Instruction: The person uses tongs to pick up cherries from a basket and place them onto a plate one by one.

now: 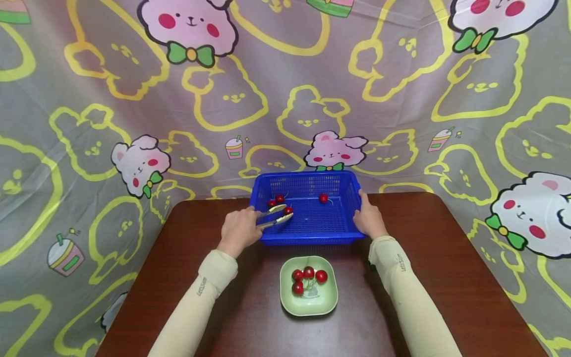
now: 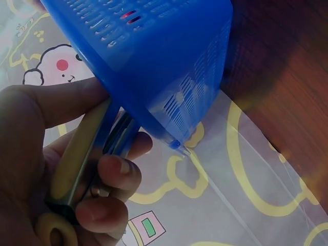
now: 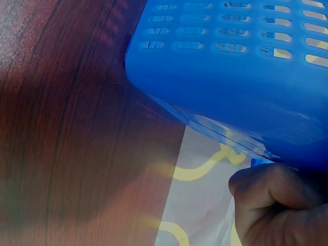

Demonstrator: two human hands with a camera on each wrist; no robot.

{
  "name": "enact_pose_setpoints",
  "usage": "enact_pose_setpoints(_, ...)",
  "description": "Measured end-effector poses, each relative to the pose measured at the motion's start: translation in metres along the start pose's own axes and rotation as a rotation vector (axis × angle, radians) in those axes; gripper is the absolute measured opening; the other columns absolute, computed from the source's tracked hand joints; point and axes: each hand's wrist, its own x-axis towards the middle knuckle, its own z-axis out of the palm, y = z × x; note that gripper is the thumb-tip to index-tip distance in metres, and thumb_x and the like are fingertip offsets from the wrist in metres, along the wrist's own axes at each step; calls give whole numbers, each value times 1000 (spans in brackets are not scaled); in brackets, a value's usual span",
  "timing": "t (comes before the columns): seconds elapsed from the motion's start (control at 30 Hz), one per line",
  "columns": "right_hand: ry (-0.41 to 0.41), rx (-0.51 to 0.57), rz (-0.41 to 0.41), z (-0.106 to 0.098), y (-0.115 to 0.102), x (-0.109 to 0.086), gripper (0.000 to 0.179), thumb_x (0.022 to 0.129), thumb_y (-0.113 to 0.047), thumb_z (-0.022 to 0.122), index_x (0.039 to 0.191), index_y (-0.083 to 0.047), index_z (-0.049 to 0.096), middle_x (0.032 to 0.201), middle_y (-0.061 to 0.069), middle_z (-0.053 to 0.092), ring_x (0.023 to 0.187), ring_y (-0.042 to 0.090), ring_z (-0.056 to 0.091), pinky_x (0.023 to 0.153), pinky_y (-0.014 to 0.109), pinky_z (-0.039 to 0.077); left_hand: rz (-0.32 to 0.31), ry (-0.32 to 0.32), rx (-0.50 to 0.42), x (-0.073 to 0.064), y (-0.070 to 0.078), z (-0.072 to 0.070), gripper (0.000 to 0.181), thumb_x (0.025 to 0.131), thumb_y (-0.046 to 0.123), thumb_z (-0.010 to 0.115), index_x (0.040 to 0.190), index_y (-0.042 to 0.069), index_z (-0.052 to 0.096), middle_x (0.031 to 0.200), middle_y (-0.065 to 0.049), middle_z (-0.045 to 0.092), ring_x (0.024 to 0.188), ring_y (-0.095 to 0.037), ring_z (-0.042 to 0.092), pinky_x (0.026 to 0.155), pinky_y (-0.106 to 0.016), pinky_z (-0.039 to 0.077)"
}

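My left hand (image 1: 238,229) holds a pair of tongs (image 2: 77,154) with a yellowish grip, its fingers wrapped round the handles at the left edge of the blue basket (image 1: 312,239). In the head view the pale tips of the tongs reach over the basket's left side, with a red cherry (image 1: 288,210) between them. Two more cherries (image 1: 279,198) lie close by, and another cherry (image 1: 323,198) sits farther right in the basket. The right hand (image 1: 371,219) grips the basket's right rim, fingers curled at its edge in the right wrist view.
A light green square dish (image 1: 309,310) with several stemmed cherries (image 1: 309,271) stands in front of the basket on the brown wooden table (image 1: 178,282). A patterned cloth (image 1: 285,109) hangs behind the table and at both sides.
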Motion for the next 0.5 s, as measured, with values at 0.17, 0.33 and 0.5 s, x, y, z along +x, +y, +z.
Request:
enact_pose_setpoints(0.17, -2, 2, 4, 0, 1, -1, 69, 103, -10, 45, 165, -5, 15, 141, 42, 51, 123, 57, 56, 104, 64, 44, 6, 21, 2, -3, 1, -2, 36, 90, 36, 77, 123, 23, 77, 99, -4, 70, 73, -23, 64, 60, -39, 51)
enact_pose_setpoints(0.33, -8, 4, 10, 1, 1, 0, 69, 103, -10, 44, 165, -6, 14, 138, 42, 53, 119, 56, 59, 101, 63, 46, 12, 68, -39, -12, 3, -7, 39, 89, 34, 78, 127, 23, 76, 102, -4, 69, 67, -23, 60, 57, -38, 48)
enact_pose_setpoints(0.5, -11, 1, 12, -1, 0, -2, 69, 104, -10, 44, 165, -6, 13, 137, 42, 53, 117, 55, 60, 100, 63, 47, 30, 142, -62, -23, 3, -9, 43, 89, 33, 80, 129, 22, 74, 95, -3, 64, 57, -20, 49, 50, -35, 42)
